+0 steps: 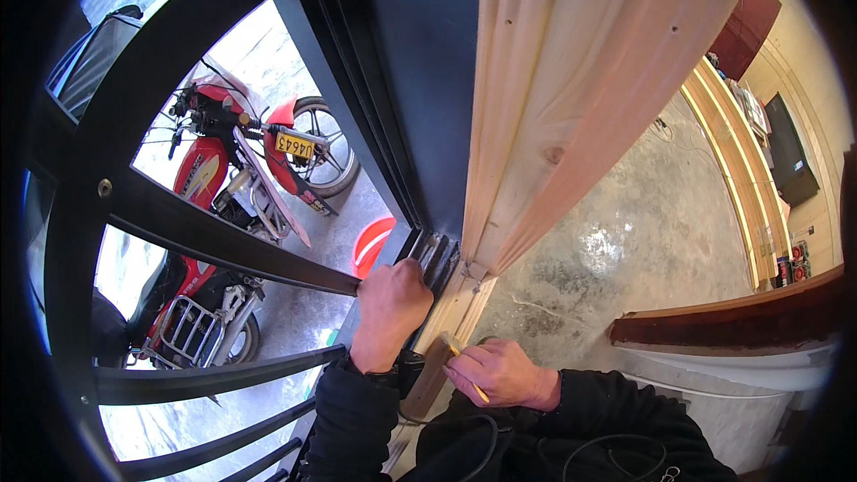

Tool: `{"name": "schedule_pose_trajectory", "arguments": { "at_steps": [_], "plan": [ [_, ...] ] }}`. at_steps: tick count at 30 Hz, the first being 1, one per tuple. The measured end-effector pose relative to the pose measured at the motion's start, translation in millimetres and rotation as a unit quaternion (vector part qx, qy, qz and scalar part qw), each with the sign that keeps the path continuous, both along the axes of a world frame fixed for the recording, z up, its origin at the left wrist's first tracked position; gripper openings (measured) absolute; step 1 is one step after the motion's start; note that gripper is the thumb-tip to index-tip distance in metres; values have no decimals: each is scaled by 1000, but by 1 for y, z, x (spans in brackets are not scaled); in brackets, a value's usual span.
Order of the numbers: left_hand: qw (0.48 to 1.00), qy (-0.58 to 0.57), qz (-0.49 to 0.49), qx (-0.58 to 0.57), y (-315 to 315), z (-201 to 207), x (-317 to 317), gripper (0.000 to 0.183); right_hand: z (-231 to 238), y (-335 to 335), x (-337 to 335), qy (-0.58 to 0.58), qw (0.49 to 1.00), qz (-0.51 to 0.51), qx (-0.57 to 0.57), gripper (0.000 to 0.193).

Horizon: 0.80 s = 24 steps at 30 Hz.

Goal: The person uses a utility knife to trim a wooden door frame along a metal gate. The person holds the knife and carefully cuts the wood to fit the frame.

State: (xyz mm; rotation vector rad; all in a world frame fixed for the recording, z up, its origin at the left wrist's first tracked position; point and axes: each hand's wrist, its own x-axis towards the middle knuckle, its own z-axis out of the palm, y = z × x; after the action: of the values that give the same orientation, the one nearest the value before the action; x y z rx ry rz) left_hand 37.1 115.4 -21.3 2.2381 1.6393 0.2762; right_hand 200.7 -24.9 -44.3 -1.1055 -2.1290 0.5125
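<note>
My left hand (pixel 393 311) is closed in a fist against the dark metal window frame (pixel 435 261), at the lower end of its track. What its fingers hold, if anything, is hidden. To its right, my right hand (pixel 502 375) pinches a thin yellow pencil (pixel 481 393), whose upper end reaches the wooden sill. Beside those fingers lies a brown strip of wood (pixel 432 377). Above both hands rises a pale wooden trim (pixel 527 116) with moulded edges, standing against the dark frame. A small gap and rough edge show at its foot.
Dark curved bars (pixel 232 230) cross the window on the left. Beyond them stand a red motorcycle (pixel 201 165) and a red bucket (pixel 370 244). Indoors are a concrete floor (pixel 598 250), a brown curved edge (pixel 741 312) and a wooden shelf (pixel 736 170) at right.
</note>
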Motion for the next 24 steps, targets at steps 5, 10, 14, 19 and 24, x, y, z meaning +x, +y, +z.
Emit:
{"name": "schedule_pose_trajectory", "arguments": {
  "at_steps": [5, 10, 14, 19, 24],
  "plan": [
    [1000, -21, 12, 8, -2, -3, -1, 13, -2, 0, -1, 9, 1000, -2, 0, 15],
    [1000, -1, 5, 21, -1, -5, 0, 13, -5, -2, 0, 5, 1000, -3, 2, 16],
    [1000, 2, -5, 25, 2, -5, 0, 13, -6, -2, -1, 10, 1000, -6, 10, 18],
    [999, -38, -3, 8, 0, -7, -3, 14, -5, -3, -2, 11, 1000, -2, 4, 19],
    [998, -41, 24, 30, -2, -13, -1, 15, -5, -4, -2, 11, 1000, -7, 11, 20]
  ]
}}
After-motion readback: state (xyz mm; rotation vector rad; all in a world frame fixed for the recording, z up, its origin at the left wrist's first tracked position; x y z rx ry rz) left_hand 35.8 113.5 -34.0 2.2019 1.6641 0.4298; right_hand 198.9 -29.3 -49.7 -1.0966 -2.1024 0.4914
